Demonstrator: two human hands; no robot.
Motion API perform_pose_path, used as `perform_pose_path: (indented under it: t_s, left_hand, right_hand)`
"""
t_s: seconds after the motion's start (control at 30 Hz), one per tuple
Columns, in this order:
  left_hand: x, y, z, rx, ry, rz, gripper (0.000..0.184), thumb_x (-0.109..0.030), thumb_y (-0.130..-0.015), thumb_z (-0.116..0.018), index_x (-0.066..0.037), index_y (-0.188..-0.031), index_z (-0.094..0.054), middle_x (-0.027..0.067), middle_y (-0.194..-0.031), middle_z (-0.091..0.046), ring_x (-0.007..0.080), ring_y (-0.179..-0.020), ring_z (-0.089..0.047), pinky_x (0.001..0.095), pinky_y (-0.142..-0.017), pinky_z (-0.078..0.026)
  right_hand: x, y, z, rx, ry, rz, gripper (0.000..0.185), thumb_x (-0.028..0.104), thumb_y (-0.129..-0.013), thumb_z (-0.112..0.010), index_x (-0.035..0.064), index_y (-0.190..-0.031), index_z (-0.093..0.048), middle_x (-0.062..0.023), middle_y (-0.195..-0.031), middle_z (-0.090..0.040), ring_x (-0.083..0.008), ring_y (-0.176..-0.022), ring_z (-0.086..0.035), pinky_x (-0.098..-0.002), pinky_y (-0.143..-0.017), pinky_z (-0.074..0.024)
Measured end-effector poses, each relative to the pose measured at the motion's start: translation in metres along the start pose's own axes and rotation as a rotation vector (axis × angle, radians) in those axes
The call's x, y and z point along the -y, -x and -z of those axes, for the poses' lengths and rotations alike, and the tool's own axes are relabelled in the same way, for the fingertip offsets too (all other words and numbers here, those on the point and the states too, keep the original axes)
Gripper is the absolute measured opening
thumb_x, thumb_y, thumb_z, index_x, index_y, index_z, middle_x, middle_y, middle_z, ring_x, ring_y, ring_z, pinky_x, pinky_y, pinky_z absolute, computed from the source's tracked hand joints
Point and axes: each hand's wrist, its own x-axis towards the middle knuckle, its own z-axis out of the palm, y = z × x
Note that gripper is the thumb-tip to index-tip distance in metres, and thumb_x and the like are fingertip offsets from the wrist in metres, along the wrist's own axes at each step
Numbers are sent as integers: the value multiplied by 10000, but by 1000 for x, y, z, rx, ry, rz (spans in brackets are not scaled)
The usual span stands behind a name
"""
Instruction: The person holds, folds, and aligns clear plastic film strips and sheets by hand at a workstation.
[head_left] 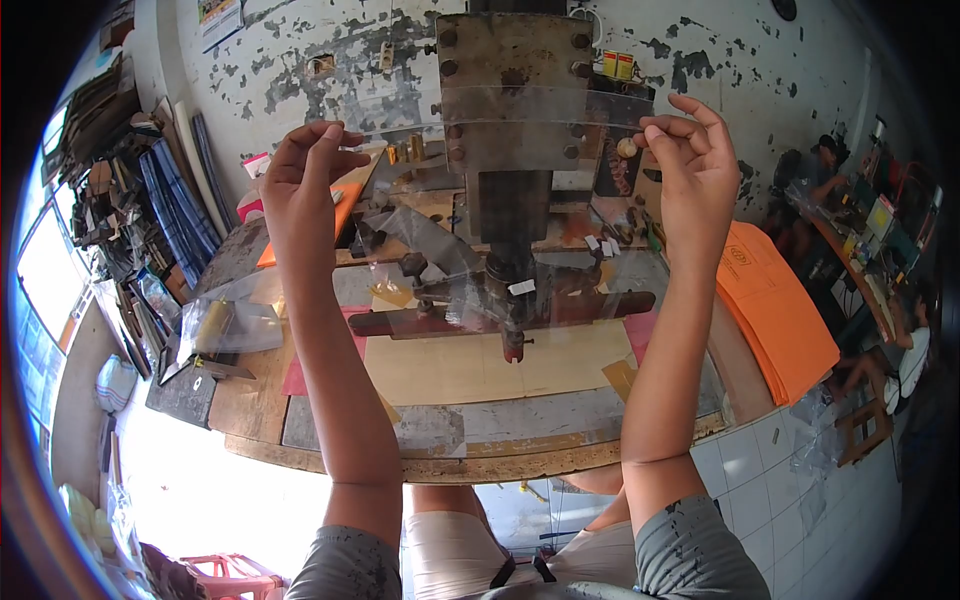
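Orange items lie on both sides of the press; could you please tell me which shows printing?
The right item, beside the right forearm: dark print marks its top, whereas the left item shows none.

Daylight glares from the left window [38,280]; curved edges darken.

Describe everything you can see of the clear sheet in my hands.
The sheet is thin, see-through and plastic-looking, with faint shine along its edges. Held up in front of the press, it spans between the left hand and right hand, fingers pinching either side. How far it hangs down is hard to tell.
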Motion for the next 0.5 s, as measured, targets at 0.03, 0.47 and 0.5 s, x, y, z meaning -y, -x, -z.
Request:
perform_pose_path:
  t_s: [0.03,0.47,0.5]
  left_hand:
    - [-1,0,-1,-2,-3,0,220,-177,-977,-644,20,-1071,-670,112,-960,-737,163,-835,-720,301,-850,-542]
    - [0,-1,0,7,-1,2,218,-171,-971,-645,26,-1057,-677,115,-956,-735,168,-827,-719,309,-851,-546]
    - [0,0,0,5,1,1,217,-170,-971,-644,27,-1056,-677,115,-954,-735,168,-826,-719,308,-849,-547]
  right_hand:
    - [0,0,0,-1,5,0,311,-23,-936,-631,-27,-1242,-579,-123,-1000,-732,-141,-887,-706,-275,-805,-558]
    - [0,0,0,1,4,-2,314,-17,-936,-638,-23,-1245,-581,-120,-994,-733,-139,-892,-705,-271,-807,-555]
    - [-1,0,0,3,-3,-3,314,-16,-936,-639,-23,-1245,-581,-119,-994,-733,-139,-893,-705,-271,-806,-555]
